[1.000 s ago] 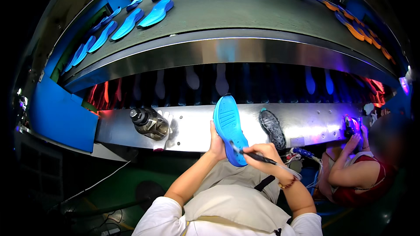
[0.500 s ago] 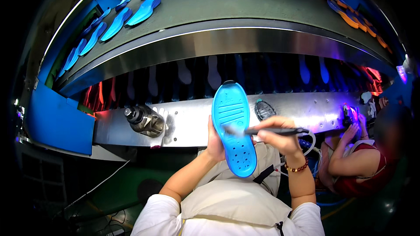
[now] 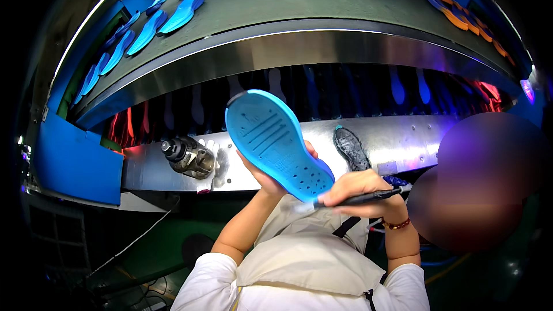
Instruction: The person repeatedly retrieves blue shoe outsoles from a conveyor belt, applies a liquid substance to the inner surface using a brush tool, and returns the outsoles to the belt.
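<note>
My left hand [image 3: 262, 174] is closed round the middle of a blue shoe sole [image 3: 266, 129], thumb on one edge and fingertips on the other. The sole's face, with grooves at the far end and small holes at the near end, is turned up and leans to the left. In my right hand [image 3: 362, 187] is a black-handled brush [image 3: 371, 197]. Its pale, blurred tip is at the near end of the sole; whether it touches the edge I cannot tell. Beyond my right hand, a dark sole-shaped piece [image 3: 351, 148] rests on the metal ledge [image 3: 247, 179].
A dark bottle [image 3: 189, 158] stands at the ledge's left beside a white glove [image 3: 207, 175]. Behind the ledge, a green conveyor belt [image 3: 288, 0] carries blue soles [image 3: 148, 31] left and orange-blue ones [image 3: 454, 18] right. Close on my right is a co-worker [image 3: 484, 184], blurred.
The sole has tilted to the left and moved up and left. The brush has gone from the sole's middle down to its near end. The co-worker has come nearer on the right.
</note>
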`<move>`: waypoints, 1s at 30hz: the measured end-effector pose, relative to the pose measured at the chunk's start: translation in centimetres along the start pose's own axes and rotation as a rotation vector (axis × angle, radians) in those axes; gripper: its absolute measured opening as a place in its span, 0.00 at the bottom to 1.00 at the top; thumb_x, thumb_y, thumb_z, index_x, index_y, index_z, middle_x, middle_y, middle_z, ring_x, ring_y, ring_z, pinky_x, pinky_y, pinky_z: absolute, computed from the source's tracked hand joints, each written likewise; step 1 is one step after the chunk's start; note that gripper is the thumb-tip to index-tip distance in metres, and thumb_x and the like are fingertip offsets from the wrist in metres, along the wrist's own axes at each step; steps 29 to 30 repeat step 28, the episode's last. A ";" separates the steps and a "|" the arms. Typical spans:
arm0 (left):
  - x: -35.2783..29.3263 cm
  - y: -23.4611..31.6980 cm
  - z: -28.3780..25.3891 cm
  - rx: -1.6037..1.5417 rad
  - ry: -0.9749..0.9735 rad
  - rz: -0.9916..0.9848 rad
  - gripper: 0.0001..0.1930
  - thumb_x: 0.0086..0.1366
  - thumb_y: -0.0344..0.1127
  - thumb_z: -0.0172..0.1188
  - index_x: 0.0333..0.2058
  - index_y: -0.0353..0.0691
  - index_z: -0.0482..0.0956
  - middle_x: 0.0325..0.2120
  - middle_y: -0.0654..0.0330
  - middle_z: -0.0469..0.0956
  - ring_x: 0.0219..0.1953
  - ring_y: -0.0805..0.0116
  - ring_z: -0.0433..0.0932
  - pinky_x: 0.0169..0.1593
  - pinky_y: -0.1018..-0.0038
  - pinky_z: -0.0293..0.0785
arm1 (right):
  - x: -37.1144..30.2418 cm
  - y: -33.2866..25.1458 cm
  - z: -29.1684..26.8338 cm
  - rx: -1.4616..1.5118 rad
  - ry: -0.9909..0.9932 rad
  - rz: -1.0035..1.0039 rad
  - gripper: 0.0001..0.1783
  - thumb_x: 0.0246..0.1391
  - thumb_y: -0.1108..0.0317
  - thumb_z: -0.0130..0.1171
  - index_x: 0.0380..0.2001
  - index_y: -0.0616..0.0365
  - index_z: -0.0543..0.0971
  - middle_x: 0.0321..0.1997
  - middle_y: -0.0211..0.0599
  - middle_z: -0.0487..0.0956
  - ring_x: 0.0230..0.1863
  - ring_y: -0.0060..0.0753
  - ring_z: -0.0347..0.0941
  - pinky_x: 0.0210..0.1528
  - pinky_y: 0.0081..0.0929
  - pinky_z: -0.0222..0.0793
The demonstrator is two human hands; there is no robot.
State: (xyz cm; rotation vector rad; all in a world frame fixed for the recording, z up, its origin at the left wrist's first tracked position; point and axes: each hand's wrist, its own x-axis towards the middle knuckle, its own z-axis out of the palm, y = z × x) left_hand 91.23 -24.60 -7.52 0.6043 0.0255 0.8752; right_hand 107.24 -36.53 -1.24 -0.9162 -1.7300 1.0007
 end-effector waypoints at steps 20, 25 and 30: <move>2.2 2.4 1.7 0.135 0.153 -0.030 0.51 0.47 0.81 0.20 0.46 0.37 0.66 0.31 0.47 0.74 0.33 0.55 0.75 0.39 0.61 0.73 | -2.6 3.5 0.4 0.489 0.274 0.072 0.12 0.40 0.82 0.61 0.33 0.65 0.79 0.38 0.46 0.78 0.41 0.34 0.75 0.47 0.27 0.68; 2.0 1.5 2.9 -0.061 0.164 -0.199 0.48 0.56 0.72 0.30 0.59 0.32 0.50 0.54 0.43 0.60 0.55 0.52 0.64 0.56 0.59 0.62 | -1.8 4.1 2.6 0.844 0.676 0.171 0.09 0.47 0.80 0.54 0.36 0.68 0.74 0.40 0.52 0.76 0.43 0.37 0.74 0.46 0.30 0.71; 0.1 -0.9 1.2 0.114 0.165 -0.224 0.46 0.55 0.73 0.33 0.62 0.44 0.47 0.60 0.52 0.54 0.60 0.48 0.57 0.62 0.55 0.49 | -1.6 3.7 3.5 0.602 0.614 0.200 0.13 0.51 0.72 0.55 0.38 0.69 0.71 0.41 0.56 0.75 0.44 0.46 0.75 0.41 0.38 0.75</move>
